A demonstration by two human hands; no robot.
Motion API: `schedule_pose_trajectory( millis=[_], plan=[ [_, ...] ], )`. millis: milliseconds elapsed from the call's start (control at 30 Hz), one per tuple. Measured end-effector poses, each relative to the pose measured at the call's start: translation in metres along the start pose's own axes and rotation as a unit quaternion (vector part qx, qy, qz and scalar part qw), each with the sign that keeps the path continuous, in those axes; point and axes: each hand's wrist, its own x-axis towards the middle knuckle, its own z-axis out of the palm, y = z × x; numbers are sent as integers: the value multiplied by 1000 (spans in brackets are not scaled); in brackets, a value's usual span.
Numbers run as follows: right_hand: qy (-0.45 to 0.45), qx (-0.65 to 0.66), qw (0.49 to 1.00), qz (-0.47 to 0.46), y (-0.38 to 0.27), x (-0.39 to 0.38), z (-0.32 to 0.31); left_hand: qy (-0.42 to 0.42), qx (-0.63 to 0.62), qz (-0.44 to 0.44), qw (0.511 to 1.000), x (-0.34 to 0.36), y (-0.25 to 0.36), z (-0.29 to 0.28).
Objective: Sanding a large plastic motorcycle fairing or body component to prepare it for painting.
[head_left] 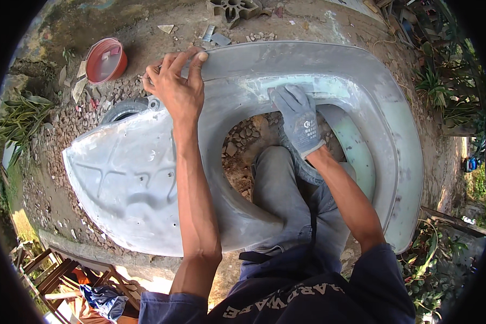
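A large curved panel (395,140), mostly grey with pale green patches and an oval opening, lies across my lap. My left hand (176,89), bare, grips its upper edge with fingers bent over it. My right hand (298,113), in a grey glove, presses on the pale, sanded-looking inner rim above the opening, fingers together and bent; what is under the fingertips is hidden. Through the opening my jeans-clad legs (272,181) show. A dark tyre (116,112) is partly hidden behind the panel at the left.
A red bucket (107,67) stands on rubble ground at upper left. A patterned concrete block (232,11) lies at the top. Plants (440,89) line the right and left sides. Wooden frames with cloths (100,299) are at lower left; a plank (452,220) sticks out at lower right.
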Motion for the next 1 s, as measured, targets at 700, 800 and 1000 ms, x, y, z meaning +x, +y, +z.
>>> schedule_pose_trajectory(
  millis=[700,800,1000],
  plan=[
    [9,-9,1000,11,-20,23,0,-3,-17,-7,1000,-2,0,1],
    [-55,-22,998,36,-29,41,-1,0,-13,-4,1000,-3,-6,-1],
    [-17,-8,999,36,-27,13,5,1,-6,-10,1000,-2,-5,1]
  ],
)
